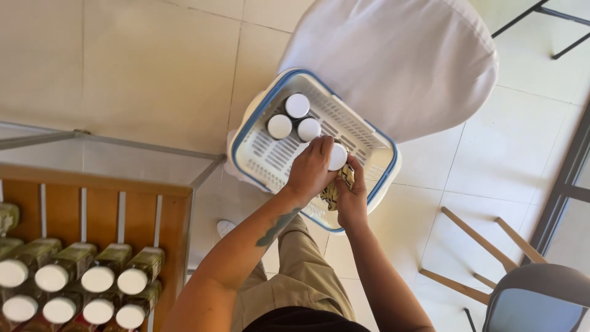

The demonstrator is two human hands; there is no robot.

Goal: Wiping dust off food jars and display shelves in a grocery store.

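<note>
Head view, looking straight down. Nearest, at 6 o'clock, the person's khaki trousers (301, 276) fill the bottom middle, with both forearms reaching up from there toward the centre. At 8 o'clock a wooden rack (98, 203) with slots carries two rows of jars (80, 283) lying on their sides, white lids facing the camera. At 4 o'clock stands a chair with wooden legs (479, 246) and a grey-blue seat.

At the centre both hands meet over one jar (337, 175). The left hand (310, 169) is curled over its top, fingers wrapped around the white lid (338, 157). The right hand (351, 197) grips the jar's body from below, at 5 o'clock of the left hand, fingers closed round the glass, which shows a dark greenish filling. The jar is held tilted above the near right part of a white plastic basket (270, 160) with a blue rim and slotted floor; whether it touches the basket cannot be told.

Farther in the basket, at 11 o'clock of the hands, three more jars (294, 115) stand upright close together, only their white lids showing. The basket rests on a stool or chair draped with a white cloth (399, 61), which spreads out toward 1 o'clock. All around lies a pale tiled floor (123, 61), and at 9 o'clock a metal frame bar (110, 141) runs across it.
</note>
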